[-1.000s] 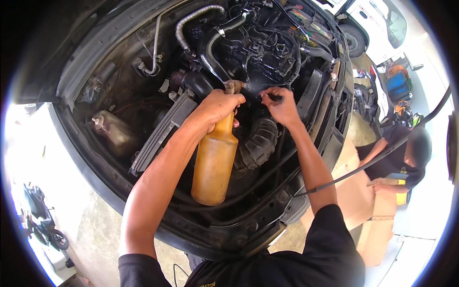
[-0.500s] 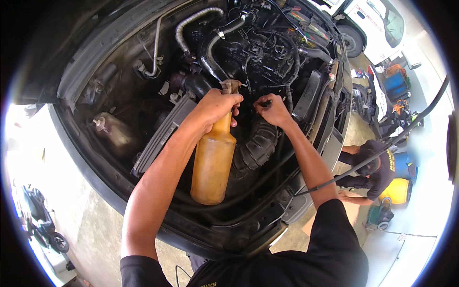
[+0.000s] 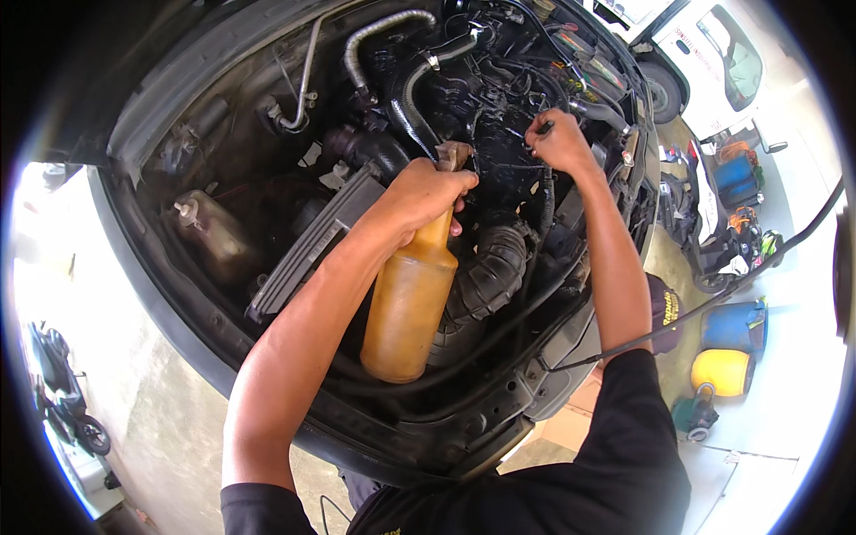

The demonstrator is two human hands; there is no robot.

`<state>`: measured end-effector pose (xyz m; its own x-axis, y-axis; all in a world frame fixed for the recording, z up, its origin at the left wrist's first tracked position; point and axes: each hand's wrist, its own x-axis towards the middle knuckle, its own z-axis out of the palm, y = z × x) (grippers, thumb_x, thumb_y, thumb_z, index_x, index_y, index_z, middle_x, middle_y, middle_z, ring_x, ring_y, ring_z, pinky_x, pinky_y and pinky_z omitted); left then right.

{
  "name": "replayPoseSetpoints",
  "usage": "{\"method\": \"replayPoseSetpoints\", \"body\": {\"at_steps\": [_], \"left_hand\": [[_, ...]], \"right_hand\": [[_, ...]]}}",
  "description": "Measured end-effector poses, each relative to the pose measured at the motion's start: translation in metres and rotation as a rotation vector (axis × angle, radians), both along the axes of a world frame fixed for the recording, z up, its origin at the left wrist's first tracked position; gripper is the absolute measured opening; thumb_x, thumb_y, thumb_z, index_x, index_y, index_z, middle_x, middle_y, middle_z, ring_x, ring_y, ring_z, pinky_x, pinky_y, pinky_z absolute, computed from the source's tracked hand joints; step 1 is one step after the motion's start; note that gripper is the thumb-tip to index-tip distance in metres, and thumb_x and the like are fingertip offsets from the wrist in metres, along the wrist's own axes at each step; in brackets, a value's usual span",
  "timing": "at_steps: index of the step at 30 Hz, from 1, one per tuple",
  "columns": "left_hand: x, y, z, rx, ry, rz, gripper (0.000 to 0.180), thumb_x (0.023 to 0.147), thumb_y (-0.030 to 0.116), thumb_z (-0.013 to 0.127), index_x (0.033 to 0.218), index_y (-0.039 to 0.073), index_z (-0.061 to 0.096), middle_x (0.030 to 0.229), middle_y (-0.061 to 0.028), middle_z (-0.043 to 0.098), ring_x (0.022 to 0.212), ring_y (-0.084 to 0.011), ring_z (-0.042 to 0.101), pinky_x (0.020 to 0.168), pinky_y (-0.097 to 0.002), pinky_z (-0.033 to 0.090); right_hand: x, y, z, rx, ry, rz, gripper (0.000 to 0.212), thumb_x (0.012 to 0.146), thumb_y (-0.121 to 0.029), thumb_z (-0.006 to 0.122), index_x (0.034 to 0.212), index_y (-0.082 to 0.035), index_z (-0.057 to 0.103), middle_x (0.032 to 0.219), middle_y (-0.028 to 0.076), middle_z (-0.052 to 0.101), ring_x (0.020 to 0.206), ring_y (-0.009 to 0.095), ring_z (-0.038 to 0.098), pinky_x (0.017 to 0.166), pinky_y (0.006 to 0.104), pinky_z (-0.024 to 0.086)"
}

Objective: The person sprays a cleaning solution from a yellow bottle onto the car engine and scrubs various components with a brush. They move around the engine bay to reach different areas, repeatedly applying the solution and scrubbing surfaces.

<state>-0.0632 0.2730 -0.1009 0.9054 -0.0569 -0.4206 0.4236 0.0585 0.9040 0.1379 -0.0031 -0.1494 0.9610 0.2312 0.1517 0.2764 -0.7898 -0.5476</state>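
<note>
My left hand (image 3: 424, 200) is wrapped round the neck of a yellowed spray bottle (image 3: 408, 312), just below its brownish spray head (image 3: 455, 156). The bottle hangs slightly tilted over the open engine bay. Farther right, my right hand (image 3: 562, 143) is closed above the wet, glossy black engine (image 3: 499, 111). A short dark piece (image 3: 545, 127) shows between its fingers; its kind cannot be made out. Below both hands curves a ribbed black air hose (image 3: 489, 272). Left of the bottle lies a grey ribbed housing (image 3: 312, 245).
A thin prop rod (image 3: 704, 305) slants across on the right. A cloudy reservoir bottle (image 3: 212, 225) stands at the bay's left. Beyond the car are a person's cap (image 3: 662, 312), a yellow drum (image 3: 722, 372), a blue drum (image 3: 734, 325) and a white vehicle (image 3: 713, 53).
My right hand has moved away and to the right, from beside the ribbed hose to over the engine. My left hand keeps its hold on the spray bottle. The view has shifted slightly.
</note>
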Motion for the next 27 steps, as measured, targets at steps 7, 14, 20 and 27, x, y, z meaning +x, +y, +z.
{"method": "replayPoseSetpoints", "body": {"at_steps": [7,14,20,27], "left_hand": [[0.001,0.007,0.006,-0.021,-0.039,-0.070,0.040,0.105,0.024,0.080,0.135,-0.002,0.073,0.096,-0.0092,0.075,0.070,-0.0212,0.071,0.061,-0.0369,0.061],[0.005,0.007,0.003,-0.016,-0.047,-0.036,0.048,0.105,0.024,0.079,0.146,0.000,0.071,0.094,-0.0091,0.075,0.069,-0.0218,0.072,0.062,-0.0367,0.061],[0.005,0.007,0.001,0.004,-0.008,-0.039,0.051,0.105,0.022,0.078,0.150,0.001,0.070,0.095,-0.0090,0.074,0.072,-0.0211,0.072,0.063,-0.0377,0.062],[0.005,0.009,0.005,0.001,-0.046,-0.012,0.051,0.104,0.026,0.081,0.145,-0.002,0.071,0.094,-0.0094,0.074,0.062,-0.0229,0.070,0.060,-0.0387,0.059]], "right_hand": [[-0.004,-0.008,0.007,-0.191,0.037,0.097,0.013,0.095,-0.009,0.082,0.099,0.004,0.082,0.091,0.020,0.084,0.084,0.027,0.083,0.081,0.0383,0.064],[-0.021,0.001,0.014,0.037,0.018,0.207,0.010,0.093,-0.006,0.082,0.096,0.004,0.082,0.085,0.018,0.083,0.081,0.023,0.082,0.079,0.0378,0.063],[-0.016,0.008,0.022,-0.056,-0.289,0.308,0.013,0.091,-0.013,0.084,0.096,-0.001,0.083,0.094,0.029,0.081,0.094,0.046,0.082,0.088,0.0486,0.064],[-0.018,0.018,0.008,-0.259,-0.146,0.110,0.012,0.090,-0.004,0.086,0.097,0.004,0.080,0.086,0.018,0.082,0.085,0.025,0.084,0.078,0.0408,0.063]]}}
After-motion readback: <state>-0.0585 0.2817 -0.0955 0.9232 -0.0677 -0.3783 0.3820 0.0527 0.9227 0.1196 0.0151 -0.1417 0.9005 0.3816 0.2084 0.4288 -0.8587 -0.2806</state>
